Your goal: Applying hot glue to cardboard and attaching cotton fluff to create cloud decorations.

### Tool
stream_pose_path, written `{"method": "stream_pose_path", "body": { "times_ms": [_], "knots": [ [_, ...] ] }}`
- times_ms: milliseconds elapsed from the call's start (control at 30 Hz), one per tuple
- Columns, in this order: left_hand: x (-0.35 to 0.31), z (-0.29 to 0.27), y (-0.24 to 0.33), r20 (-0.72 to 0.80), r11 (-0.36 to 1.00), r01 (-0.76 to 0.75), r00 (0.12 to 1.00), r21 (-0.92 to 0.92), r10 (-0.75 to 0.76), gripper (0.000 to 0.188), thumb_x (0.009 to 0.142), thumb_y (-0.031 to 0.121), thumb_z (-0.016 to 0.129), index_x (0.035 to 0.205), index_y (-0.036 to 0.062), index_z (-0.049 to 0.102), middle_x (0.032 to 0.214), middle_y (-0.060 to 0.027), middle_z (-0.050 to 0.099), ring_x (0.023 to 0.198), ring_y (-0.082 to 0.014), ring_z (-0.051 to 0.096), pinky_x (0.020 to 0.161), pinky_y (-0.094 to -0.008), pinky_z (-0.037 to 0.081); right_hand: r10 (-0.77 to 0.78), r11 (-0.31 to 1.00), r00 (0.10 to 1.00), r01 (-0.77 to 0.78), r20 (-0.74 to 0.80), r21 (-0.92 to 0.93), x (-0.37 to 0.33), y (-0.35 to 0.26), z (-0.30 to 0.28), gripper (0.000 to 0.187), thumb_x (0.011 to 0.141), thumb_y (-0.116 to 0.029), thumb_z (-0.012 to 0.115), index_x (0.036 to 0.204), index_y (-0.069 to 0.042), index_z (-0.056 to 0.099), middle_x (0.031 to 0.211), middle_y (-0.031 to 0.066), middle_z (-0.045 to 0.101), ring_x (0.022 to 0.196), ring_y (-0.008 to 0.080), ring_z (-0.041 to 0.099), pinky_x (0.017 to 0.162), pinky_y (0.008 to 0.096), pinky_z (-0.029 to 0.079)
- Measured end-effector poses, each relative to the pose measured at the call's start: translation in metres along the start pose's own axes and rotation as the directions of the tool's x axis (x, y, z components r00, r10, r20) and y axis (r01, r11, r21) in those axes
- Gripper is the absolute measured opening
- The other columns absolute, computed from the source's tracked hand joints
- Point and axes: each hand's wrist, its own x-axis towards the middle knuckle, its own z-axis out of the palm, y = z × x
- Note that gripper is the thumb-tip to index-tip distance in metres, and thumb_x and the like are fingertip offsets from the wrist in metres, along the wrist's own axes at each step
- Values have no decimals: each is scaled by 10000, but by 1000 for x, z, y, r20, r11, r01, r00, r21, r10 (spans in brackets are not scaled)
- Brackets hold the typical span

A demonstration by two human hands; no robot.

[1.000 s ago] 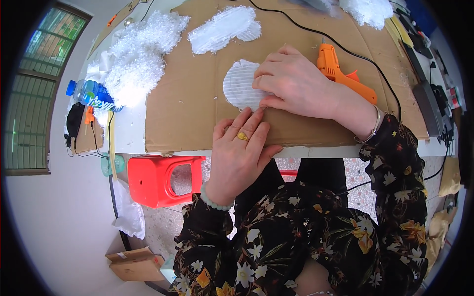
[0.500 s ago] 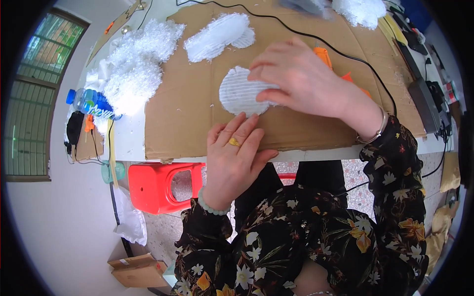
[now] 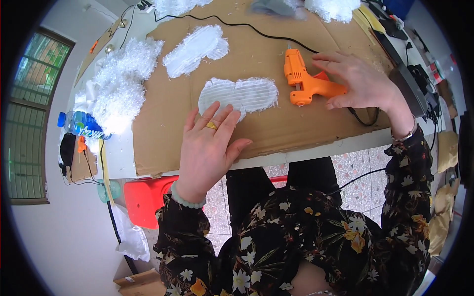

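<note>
A white ribbed fabric piece with frayed edges [image 3: 252, 94] lies flat on the brown cardboard [image 3: 173, 133]. My left hand [image 3: 210, 140] is open, its fingertips resting on the piece's lower left part. To the right of it lies an orange glue gun [image 3: 308, 81], nozzle pointing away from me. My right hand [image 3: 360, 81] is at the glue gun's handle end with fingers apart, not closed around it; whether it touches the handle is hard to make out. A second white frayed piece [image 3: 196, 49] lies farther back, to the left.
Fluffy white fringe [image 3: 121, 84] is heaped at the left beside a blue-labelled bottle [image 3: 84, 123]. More white fluff [image 3: 335, 9] sits at the back right. A black cord [image 3: 237, 23] crosses the cardboard. A black power strip [image 3: 409, 91] lies on the right, a red stool [image 3: 143, 202] below the table.
My right hand has left the white piece and moved right to the glue gun, fingers spread. The piece's right part is now uncovered. My left hand stays on it. The whole view has shifted.
</note>
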Motion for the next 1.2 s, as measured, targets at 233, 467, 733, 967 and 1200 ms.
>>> {"method": "stream_pose_path", "body": {
  "times_ms": [233, 467, 733, 967, 1200],
  "knots": [
    [0, 3, -1, 22, 999, 24, 999, -26, -24, 479, 784, 323, 736, 1165, 67, 599, 1170, -111, 651, 1131, -312, 586, 1016, -540, 365, -29, 999, 1000, 29, -9, 19, 2, -10, 7, 571, 707, -185, 726, 1207, 40, 568, 1216, 187, 559, 1125, 371, 529, 959, 410, 434],
    [-2, 8, -5, 13, 995, 34, 999, -89, -33, 422, 804, 292, 720, 1145, 68, 611, 1180, -97, 652, 1136, -302, 588, 1032, -541, 348, -15, 999, 989, 19, -147, 25, -2, -15, 1, 404, 703, 4, 637, 1101, 62, 598, 1073, 187, 587, 972, 338, 603, 840, 380, 496],
    [-6, 8, -10, 4, 987, 44, 999, -154, -44, 386, 818, 274, 701, 1143, 85, 612, 1194, -75, 648, 1156, -314, 568, 1038, -530, 344, 219, 416, 963, 55, -159, 908, 3, -30, -32, 541, 846, -337, 508, 1200, 73, 528, 1040, 166, 604, 963, 237, 624, 860, 329, 508],
    [-6, 12, -9, -36, 984, 31, 999, -176, -38, 393, 792, 262, 723, 1121, 71, 621, 1168, -75, 654, 1109, -327, 567, 1031, -543, 338, 83, 139, 982, -182, 171, 973, 39, -54, 10, 419, 919, -303, 530, 1161, 39, 537, 993, 149, 626, 825, 235, 657, 765, 359, 539],
    [-8, 10, -8, -60, 981, 31, 997, -190, -43, 400, 786, 262, 729, 1119, 69, 619, 1173, -78, 646, 1100, -325, 570, 1017, -549, 341, 17, 483, 985, -156, 169, 862, 63, -75, 9, 373, 993, -261, 510, 1235, 22, 527, 1101, 73, 608, 990, 161, 608, 869, 305, 481]
  ]
}}
